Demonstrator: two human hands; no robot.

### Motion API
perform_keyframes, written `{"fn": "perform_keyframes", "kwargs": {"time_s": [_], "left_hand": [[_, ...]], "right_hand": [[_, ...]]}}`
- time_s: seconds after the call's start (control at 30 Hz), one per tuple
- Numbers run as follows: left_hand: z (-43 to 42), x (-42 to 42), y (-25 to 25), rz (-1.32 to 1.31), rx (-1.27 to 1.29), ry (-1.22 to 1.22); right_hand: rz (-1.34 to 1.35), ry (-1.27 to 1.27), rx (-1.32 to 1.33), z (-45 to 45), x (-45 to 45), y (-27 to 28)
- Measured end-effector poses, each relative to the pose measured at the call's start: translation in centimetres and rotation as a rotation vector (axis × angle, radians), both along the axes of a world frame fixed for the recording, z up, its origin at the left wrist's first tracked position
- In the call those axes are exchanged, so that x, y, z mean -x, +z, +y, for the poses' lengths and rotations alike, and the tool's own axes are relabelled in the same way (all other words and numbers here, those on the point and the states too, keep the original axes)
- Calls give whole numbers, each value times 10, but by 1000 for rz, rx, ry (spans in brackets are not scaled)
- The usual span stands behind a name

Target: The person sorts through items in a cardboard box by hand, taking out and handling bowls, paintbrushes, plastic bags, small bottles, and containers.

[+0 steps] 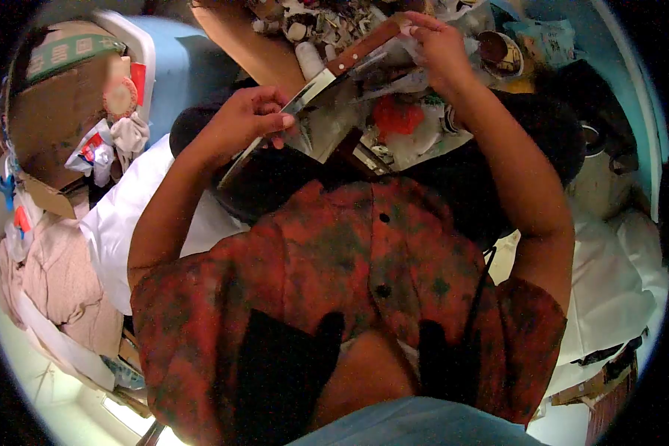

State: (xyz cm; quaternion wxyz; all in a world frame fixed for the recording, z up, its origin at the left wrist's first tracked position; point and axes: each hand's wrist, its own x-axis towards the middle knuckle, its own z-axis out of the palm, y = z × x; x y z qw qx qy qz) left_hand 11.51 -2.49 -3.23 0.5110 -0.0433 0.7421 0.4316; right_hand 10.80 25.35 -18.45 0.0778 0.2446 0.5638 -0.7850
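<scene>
Above the lap (pixel 282 177), a knife (pixel 312 87) aslant, tip (pixel 225 182) lower left: left grip (pixel 247 120) pinched on blade (pixel 302 98), right grip (pixel 440 50) closed on handle (pixel 366 46).

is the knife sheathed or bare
Bare: no sheath shows on the knife, and its metal blade is visible on both sides of the left hand; the right hand holds the wooden handle.

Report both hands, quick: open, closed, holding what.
Left hand: closed, holding the knife by its blade, between thumb and fingers.
Right hand: closed, holding the same knife near its handle's end.
</scene>
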Motion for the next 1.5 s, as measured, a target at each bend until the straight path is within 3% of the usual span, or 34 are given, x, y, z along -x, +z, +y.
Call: {"fn": "perform_keyframes", "kwargs": {"time_s": [0.13,0.23,0.33,0.43,0.53,0.73,0.83,0.93,0.97,1.07,1.1,1.2,1.3,1.33,1.43,1.5], "left_hand": [[-10,-4,-2,-52,12,-72],[-5,-4,-13,-46,2,-147],[8,1,-17,-80,-18,-173],[13,7,-32,-61,50,-264],[30,6,-33,-38,71,-308],[53,34,-108,-33,-35,-427],[90,42,-125,49,-98,-252],[74,84,-163,285,33,-452],[69,89,-151,217,-92,-363],[73,83,-91,314,-10,-190],[38,92,-150,509,27,-257],[34,50,-136,727,129,-396],[22,26,-166,541,294,-376],[17,22,-176,585,261,-366],[15,26,-190,664,188,-287],[9,46,-198,636,123,-197]], "right_hand": [[31,-41,-26,-5,0,-2],[78,67,-180,0,-3,20],[49,86,-40,-1,-4,31],[-16,234,-24,4,-6,39],[-101,205,-33,-7,-5,53],[-169,284,7,-8,-8,54],[-140,261,28,-8,-5,53],[43,263,172,19,-3,57],[-20,211,156,20,-1,67],[-120,107,142,23,3,85],[-100,115,163,27,3,79],[-101,148,72,35,-1,74],[-1,94,65,34,-7,57],[59,65,96,32,-9,46],[-122,184,-27,50,-8,21],[-196,190,-92,46,-7,34]]}}
